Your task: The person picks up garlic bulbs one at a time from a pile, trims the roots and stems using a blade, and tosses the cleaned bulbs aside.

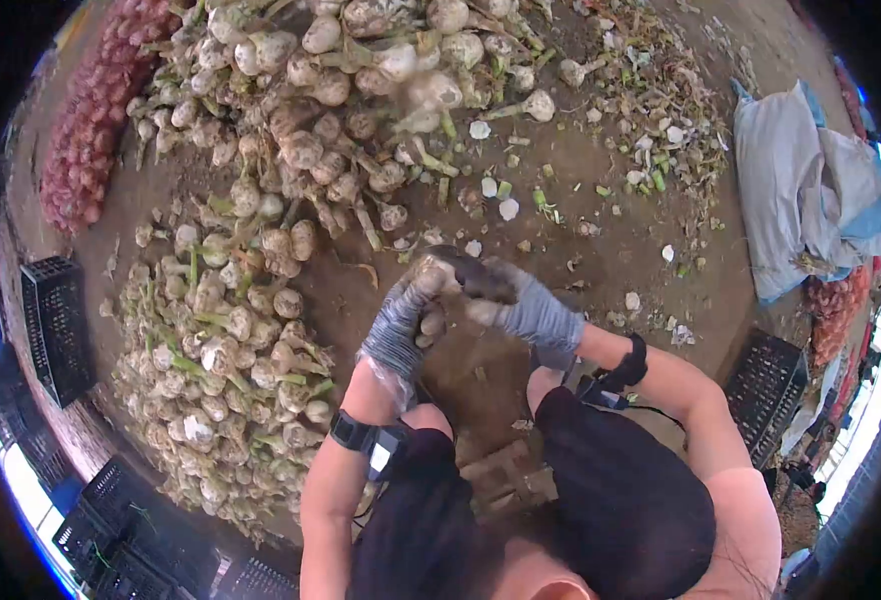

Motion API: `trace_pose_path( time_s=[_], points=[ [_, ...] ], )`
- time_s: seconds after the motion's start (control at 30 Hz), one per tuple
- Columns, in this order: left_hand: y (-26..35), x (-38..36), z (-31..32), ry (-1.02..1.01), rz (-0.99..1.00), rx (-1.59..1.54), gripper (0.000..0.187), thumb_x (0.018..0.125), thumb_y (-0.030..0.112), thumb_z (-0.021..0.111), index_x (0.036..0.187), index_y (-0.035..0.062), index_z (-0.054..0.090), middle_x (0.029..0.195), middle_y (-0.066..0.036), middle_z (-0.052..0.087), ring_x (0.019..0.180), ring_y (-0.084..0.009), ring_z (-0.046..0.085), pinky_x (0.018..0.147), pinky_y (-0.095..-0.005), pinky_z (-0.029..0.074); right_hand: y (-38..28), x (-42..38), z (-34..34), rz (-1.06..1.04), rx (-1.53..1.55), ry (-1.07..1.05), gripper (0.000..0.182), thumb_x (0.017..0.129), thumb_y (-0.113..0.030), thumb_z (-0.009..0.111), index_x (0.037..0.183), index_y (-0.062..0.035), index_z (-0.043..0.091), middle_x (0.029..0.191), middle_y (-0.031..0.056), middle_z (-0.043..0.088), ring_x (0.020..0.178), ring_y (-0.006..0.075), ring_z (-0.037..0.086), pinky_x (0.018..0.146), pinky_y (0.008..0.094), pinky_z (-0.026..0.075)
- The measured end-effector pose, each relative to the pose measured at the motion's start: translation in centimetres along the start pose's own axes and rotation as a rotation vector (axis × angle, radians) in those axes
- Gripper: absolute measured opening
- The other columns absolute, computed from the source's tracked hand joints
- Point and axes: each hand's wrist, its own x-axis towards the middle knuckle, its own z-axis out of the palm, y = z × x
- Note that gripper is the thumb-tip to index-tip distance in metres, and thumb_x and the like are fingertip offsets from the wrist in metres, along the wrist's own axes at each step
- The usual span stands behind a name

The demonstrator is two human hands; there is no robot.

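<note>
Both my hands wear grey knitted gloves with dirt-stained fingers, and they meet above the ground in front of my knees. My right hand [533, 308] is closed around a dark, flat, blade-like tool [483, 278], whose exact kind I cannot make out. The tool reaches left toward the fingers of my left hand [397, 325]. That hand is closed too, thumb bent inward; whatever it grips is hidden by the fingers and the tool. Just beyond lies a big heap of garlic bulbs with stems [346, 85]. To the left spreads a second pile of garlic with short-cut stems [226, 360].
Cut stems [658, 180] and peel litter the dirt floor ahead. Filled red mesh sacks [96, 125] stand at the far left. White woven bags [786, 180] lie at right. Black crates stand at left [56, 330] and right [766, 390].
</note>
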Motion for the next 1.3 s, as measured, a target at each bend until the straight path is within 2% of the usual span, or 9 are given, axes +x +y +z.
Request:
trace_pose_path(
  time_s=[0.1,0.33,0.43,0.63,0.73,0.93,1.0,1.13,1.3],
  points=[
    [-0.8,-0.1,1.6,0.158,0.486,0.297,0.049,0.073,0.019,0.067,0.114,0.0057,0.046,0.089,-0.005,0.058,0.061,-0.0097,0.053,0.046,-0.0205,0.042,-0.8,0.1,-2.6,-0.142,-0.689,0.246,0.053,0.077,-0.03,0.063,0.117,-0.0002,0.047,0.091,0.0183,0.062,0.085,0.026,0.062,0.074,0.036,0.048],
    [-3.3,2.0,-1.9,0.151,0.71,1.054,0.051,0.067,0.014,0.072,0.111,0.0048,0.047,0.099,-0.008,0.059,0.088,-0.0178,0.058,0.079,-0.0304,0.047,-5.3,0.4,0.0,-0.286,-1.323,0.02,0.028,0.075,-0.014,0.052,0.101,-0.0033,0.052,0.076,0.0175,0.061,0.069,0.0317,0.06,0.058,0.0406,0.048],
    [-2.5,1.0,-0.6,0.213,0.859,1.409,0.046,0.067,0.014,0.072,0.106,0.004,0.051,0.096,-0.007,0.06,0.087,-0.0186,0.058,0.078,-0.0316,0.047,-5.4,0.7,0.4,-0.297,-1.383,0.038,0.016,0.077,-0.012,0.047,0.09,-0.0039,0.052,0.07,0.0152,0.06,0.065,0.0291,0.061,0.054,0.039,0.048],
    [-2.5,-0.8,3.4,0.177,0.552,0.78,0.04,0.065,0.011,0.076,0.096,0.0015,0.054,0.086,-0.005,0.062,0.079,-0.0111,0.059,0.071,-0.0265,0.048,-0.9,-0.3,-4.5,-0.335,-1.358,0.107,0.022,0.076,-0.015,0.052,0.095,-0.0044,0.054,0.077,0.017,0.062,0.071,0.0321,0.061,0.06,0.0408,0.048],
    [0.0,-4.3,4.2,0.03,0.69,0.527,0.045,0.065,0.01,0.074,0.103,0.0027,0.052,0.086,-0.004,0.061,0.081,-0.0116,0.058,0.074,-0.0257,0.048,0.2,-2.5,-10.3,0.265,-1.354,0.232,0.028,0.076,-0.018,0.056,0.101,-0.0062,0.055,0.083,0.0176,0.062,0.077,0.0343,0.061,0.063,0.0409,0.048],
    [-1.5,-1.3,4.4,0.066,0.536,0.749,0.041,0.063,0.016,0.078,0.096,0.0048,0.055,0.081,-0.003,0.059,0.08,-0.0112,0.056,0.071,-0.0268,0.048,-1.8,-1.6,-5.9,0.013,-0.934,0.203,0.031,0.078,-0.022,0.055,0.103,-0.0043,0.055,0.085,0.0202,0.061,0.08,0.0375,0.059,0.069,0.0424,0.047],
    [-0.8,-1.0,4.1,0.064,0.563,1.271,0.029,0.066,0.026,0.074,0.08,0.0048,0.06,0.074,-0.007,0.059,0.068,-0.0164,0.057,0.063,-0.0286,0.048,-2.2,0.5,-4.4,0.018,-0.849,0.139,0.031,0.078,-0.022,0.055,0.103,-0.0038,0.055,0.085,0.021,0.061,0.08,0.0381,0.058,0.069,0.0423,0.047],
    [-1.0,0.4,3.7,-0.127,1.008,1.535,0.016,0.066,0.02,0.07,0.065,0.0082,0.059,0.069,-0.008,0.059,0.064,-0.0289,0.055,0.055,-0.0368,0.045,-3.3,2.7,-3.2,-0.011,-0.966,-0.039,0.031,0.078,-0.026,0.052,0.099,-0.0032,0.056,0.087,0.0232,0.06,0.082,0.0388,0.057,0.07,0.0433,0.047],
    [2.3,-4.4,2.7,0.011,1.099,1.529,0.018,0.063,0.01,0.072,0.062,0.0079,0.054,0.068,-0.006,0.055,0.062,-0.0276,0.054,0.056,-0.033,0.044,3.4,0.2,-10.5,0.228,-1.301,-0.056,0.031,0.079,-0.028,0.052,0.088,0.0002,0.056,0.078,0.0226,0.059,0.078,0.0399,0.057,0.067,0.0448,0.046]
  ],
)
